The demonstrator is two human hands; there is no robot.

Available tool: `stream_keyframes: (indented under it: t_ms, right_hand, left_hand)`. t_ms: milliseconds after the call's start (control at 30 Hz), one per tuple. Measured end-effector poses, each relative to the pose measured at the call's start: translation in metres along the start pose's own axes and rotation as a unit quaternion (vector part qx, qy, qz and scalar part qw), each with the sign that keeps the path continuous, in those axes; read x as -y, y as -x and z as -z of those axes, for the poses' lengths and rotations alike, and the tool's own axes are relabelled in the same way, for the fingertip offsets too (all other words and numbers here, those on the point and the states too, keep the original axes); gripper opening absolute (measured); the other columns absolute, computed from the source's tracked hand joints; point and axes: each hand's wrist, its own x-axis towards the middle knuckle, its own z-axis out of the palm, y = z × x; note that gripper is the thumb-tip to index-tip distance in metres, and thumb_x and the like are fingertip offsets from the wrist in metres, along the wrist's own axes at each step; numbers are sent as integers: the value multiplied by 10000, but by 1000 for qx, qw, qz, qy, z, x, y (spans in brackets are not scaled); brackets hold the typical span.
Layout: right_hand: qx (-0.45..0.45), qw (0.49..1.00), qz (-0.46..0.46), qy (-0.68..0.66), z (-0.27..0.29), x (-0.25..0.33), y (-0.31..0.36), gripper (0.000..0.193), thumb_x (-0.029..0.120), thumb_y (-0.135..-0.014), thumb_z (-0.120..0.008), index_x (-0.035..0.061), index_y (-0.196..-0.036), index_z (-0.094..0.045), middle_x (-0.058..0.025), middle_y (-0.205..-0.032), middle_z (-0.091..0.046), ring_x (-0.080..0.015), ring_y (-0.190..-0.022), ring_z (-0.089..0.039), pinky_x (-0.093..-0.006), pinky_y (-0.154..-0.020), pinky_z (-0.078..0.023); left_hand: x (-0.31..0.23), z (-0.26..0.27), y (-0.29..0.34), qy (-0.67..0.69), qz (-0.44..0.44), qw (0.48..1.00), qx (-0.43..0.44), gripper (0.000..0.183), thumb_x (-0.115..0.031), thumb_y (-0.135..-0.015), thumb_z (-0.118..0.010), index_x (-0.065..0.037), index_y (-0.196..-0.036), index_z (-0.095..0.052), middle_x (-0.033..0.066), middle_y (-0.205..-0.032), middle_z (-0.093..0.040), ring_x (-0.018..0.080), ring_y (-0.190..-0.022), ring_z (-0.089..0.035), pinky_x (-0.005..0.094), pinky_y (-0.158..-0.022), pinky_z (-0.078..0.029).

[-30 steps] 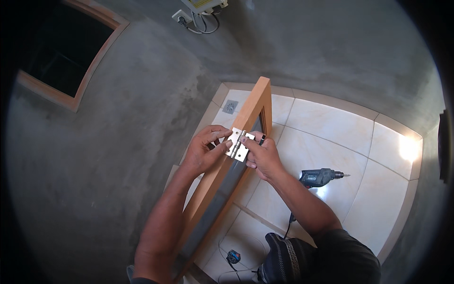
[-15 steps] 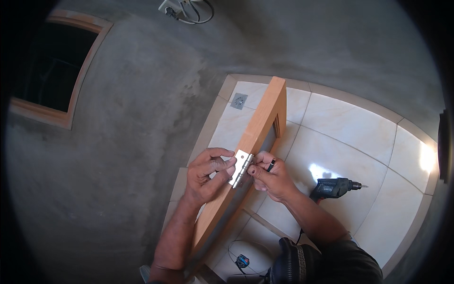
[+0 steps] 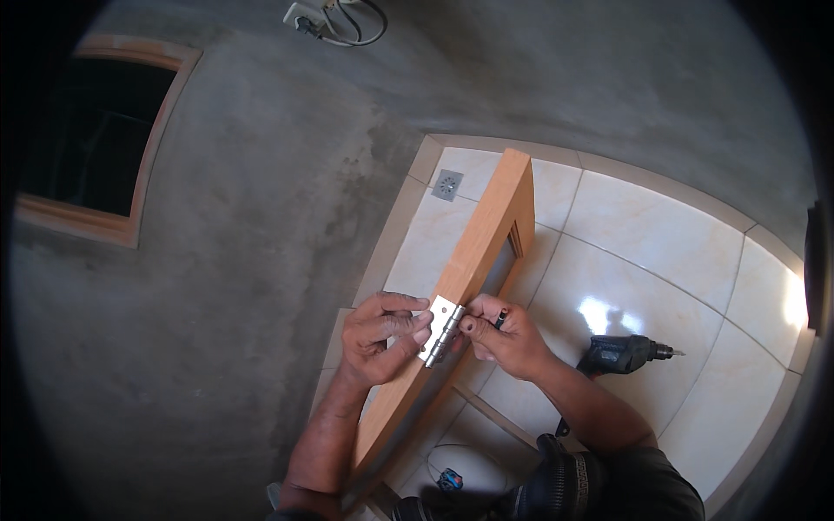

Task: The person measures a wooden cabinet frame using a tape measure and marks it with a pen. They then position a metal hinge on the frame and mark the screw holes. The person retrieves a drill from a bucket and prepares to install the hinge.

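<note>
**Hinge held against the door edge**

The left hand (image 3: 380, 337) presses its fingers (image 3: 408, 323) on the small silver metal hinge (image 3: 441, 330), which lies on the edge of the orange-brown wooden door (image 3: 482, 239). The right hand (image 3: 506, 337) pinches a thin dark pencil-like tool (image 3: 499, 320) beside the hinge. A dark green power drill (image 3: 621, 354) lies on the glossy cream tiled floor (image 3: 660, 252).

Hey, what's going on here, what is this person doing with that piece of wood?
A person is holding a silver hinge against the edge of a long wooden frame that stands over a tiled floor. The left hand presses the hinge leaf flat on the wood, while the right hand steadies the other side and holds a small dark pencil-like tool. A power drill lies on the tiles nearby.
</note>
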Motion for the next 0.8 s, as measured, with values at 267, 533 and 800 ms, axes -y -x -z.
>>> stream_keyframes:
  t_ms: [267, 533, 800]
  right_hand:
    - [41, 999, 34, 12, 7, -12, -5, 164, 194, -1096, -563, 34, -1123, -587, -98, -905, -699, -53, -623, -483, -231, -554, -401]
    - [10, 999, 38, 38, 3, -4, -2, 140, 181, -1077, -596, 49, -1027, -596, -26, -858, -705, -36, -668, -517, -222, -604, -435]
    - [-51, 983, 170, 50, -6, -2, 3, 279, 44, -970, -722, -8, -1162, -525, -85, -977, -661, -45, -774, -605, -209, -697, -477]
  left_hand:
    - [-5, -3, 1, 16, 4, 1000, -17, 167, 43, -808, -786, 17, -972, -807, 186, -1113, -732, 206, -966, -698, 322, -847, -557]
    - [4, -6, -1, 7, -38, 999, -18, 113, 53, -839, -770, 27, -945, -798, 183, -1123, -724, 164, -821, -677, 291, -691, -529]
    - [2, 2, 1, 4, -15, 1000, -1, 169, 39, -814, -792, 22, -982, -803, 182, -1119, -717, 198, -925, -702, 304, -801, -561]
